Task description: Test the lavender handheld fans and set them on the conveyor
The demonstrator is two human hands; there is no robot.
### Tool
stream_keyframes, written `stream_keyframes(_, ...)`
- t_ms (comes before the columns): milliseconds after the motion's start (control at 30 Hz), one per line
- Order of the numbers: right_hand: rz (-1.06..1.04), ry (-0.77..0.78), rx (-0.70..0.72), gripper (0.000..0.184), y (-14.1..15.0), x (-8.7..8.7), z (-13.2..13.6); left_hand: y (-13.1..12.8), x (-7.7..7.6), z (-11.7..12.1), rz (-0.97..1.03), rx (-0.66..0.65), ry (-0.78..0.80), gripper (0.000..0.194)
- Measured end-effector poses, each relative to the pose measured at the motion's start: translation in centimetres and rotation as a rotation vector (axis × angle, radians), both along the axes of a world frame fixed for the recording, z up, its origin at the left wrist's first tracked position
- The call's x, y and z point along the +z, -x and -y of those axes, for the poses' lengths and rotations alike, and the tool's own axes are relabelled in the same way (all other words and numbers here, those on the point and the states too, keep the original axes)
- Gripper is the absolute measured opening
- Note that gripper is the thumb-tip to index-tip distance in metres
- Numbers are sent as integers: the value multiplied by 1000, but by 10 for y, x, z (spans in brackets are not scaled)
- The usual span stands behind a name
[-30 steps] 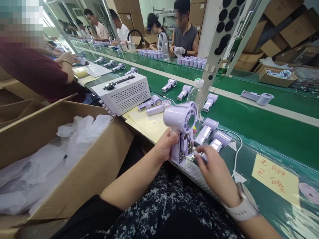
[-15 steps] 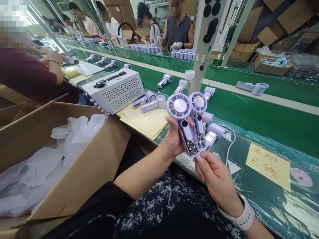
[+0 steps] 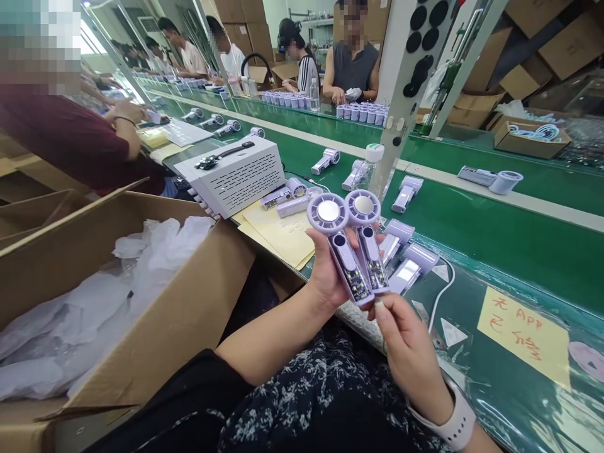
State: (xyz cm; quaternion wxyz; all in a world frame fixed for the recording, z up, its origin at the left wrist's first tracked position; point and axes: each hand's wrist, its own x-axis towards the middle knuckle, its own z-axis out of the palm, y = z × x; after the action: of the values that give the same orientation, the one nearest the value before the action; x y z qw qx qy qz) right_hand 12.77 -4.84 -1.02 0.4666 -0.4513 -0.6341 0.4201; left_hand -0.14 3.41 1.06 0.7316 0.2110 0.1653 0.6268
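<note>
Together, two lilac round-headed handheld fans with exposed circuit boards [image 3: 350, 267] [image 3: 372, 258] lean side by side in the left hand [image 3: 329, 267], its fingers curled behind the handles and its thumb raised beside them. Just below, the right hand [image 3: 406, 330] is mostly closed, thumb and fingertips pinched at the handles' lower ends; whether they grip something small is unclear. Beyond the right hand, more lilac fans [image 3: 415, 267] lie on the green table [image 3: 472, 251].

Two handheld lilac fans [image 3: 352, 261], tilted.
</note>
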Motion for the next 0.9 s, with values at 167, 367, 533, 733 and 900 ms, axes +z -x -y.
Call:
stream_keyframes(167,-9,140,6,43,-5,2,-1,2,1,4,-19,-28,-55,71)
stream_keyframes(367,-21,182,7,44,-10,2,0,2,-1,1,75,-101,-67,67)
stream_keyframes(533,-342,284,-95,45,6,-4,5,-6,-5,2,8,-27,-90,70)
stream_keyframes(733,-499,373,-67,45,9,-12,7,-11,-15,5,-102,2,-220,75)
stream_keyframes(900,-265,258,-82,40,-2,-17,1,-3,-19,-3,-99,-69,-206,76)
